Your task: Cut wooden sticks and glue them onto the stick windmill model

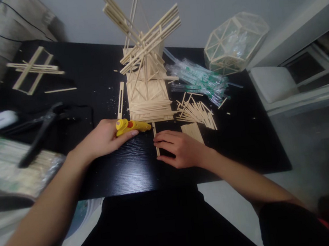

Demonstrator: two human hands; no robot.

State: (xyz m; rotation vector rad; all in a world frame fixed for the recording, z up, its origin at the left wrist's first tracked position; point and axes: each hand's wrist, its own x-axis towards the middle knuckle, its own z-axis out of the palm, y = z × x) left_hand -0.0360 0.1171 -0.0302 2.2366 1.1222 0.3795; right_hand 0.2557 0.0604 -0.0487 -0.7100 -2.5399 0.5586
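Observation:
My left hand [106, 137] is wrapped round a yellow glue gun [134, 126], its dark nozzle pointing right at the upper part of a narrow wooden stick piece [155, 133]. That piece lies upright in my view on the black table. My right hand [179, 148] grips its lower part from the right, fingertips and thumb along it. Just beyond both hands stands a windmill model [146, 86] of wooden sticks, with crossed blades [144, 43] on top. Loose sticks lie across its base. Whether the nozzle touches the stick is too small to tell.
Right of the model lie a stick pile [198, 113], a flat stick panel [192, 133], plastic wrappers [201, 80] and a faceted glass container [235, 45]. To the left are a crossed stick frame [34, 70], a white case [2, 119], a black tool [45, 123] and bagged sticks [16, 166].

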